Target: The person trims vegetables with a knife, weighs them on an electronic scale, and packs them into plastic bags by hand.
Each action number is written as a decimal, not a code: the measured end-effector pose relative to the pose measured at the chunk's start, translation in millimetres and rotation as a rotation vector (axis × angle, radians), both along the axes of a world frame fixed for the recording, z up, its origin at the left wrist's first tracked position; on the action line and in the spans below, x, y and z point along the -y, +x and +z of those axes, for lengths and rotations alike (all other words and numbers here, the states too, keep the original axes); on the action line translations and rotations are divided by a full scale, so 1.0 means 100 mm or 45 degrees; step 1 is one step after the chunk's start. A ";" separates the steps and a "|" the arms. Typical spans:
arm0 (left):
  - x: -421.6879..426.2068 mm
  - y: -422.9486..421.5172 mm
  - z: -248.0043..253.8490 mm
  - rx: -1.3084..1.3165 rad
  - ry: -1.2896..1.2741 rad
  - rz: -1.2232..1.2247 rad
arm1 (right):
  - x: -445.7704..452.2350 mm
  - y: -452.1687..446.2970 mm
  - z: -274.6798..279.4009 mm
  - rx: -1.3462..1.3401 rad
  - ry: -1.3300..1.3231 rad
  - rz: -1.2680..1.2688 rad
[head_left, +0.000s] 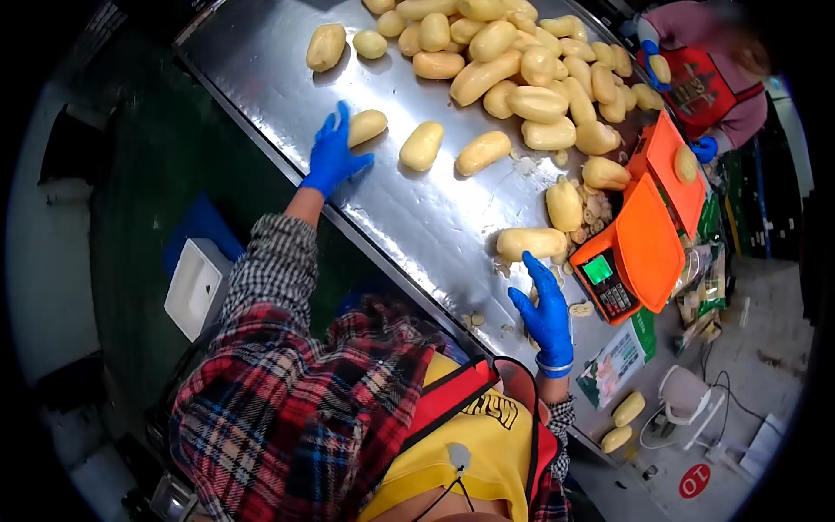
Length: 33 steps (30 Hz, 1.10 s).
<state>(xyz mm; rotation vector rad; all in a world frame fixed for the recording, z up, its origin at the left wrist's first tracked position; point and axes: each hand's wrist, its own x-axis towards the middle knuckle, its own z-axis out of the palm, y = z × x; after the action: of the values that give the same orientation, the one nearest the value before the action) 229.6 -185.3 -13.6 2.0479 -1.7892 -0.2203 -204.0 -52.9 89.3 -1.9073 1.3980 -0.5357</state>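
Pale yellow lotus root pieces lie on a metal table. My left hand (333,159), in a blue glove, is open with spread fingers at the table's near edge. Right beside it is a lotus root piece (367,127); whether they touch I cannot tell. My right hand (547,320), also in a blue glove, is open with thumb and fingers apart. Its fingertips are just below another lotus root piece (531,243). Between the hands lie two more pieces, one plump (422,145) and one slimmer (483,153).
A large pile of lotus roots (539,103) covers the table's far side. Orange scales (606,291) with a green display stand at the right, near cut root slices (595,209). Across the table, a person in a red apron (693,91) holds a root piece. A white bin (197,288) stands at lower left.
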 end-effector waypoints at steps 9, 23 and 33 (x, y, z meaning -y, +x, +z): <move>-0.24 -0.40 0.33 0.044 0.261 -0.210 | -0.35 0.00 0.07 -0.120 -0.034 0.163; 0.75 1.62 0.99 0.166 -0.122 0.693 | -1.05 -0.23 -0.08 -0.093 0.022 -0.050; -0.36 0.53 0.66 -1.440 0.350 0.127 | -0.83 -0.13 -0.19 -0.013 -0.038 0.052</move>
<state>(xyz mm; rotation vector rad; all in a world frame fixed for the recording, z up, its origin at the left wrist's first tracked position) 282.4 -148.9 52.6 1.5709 -0.9541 -1.3316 -217.2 30.2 70.2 -1.9609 1.3614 -0.5306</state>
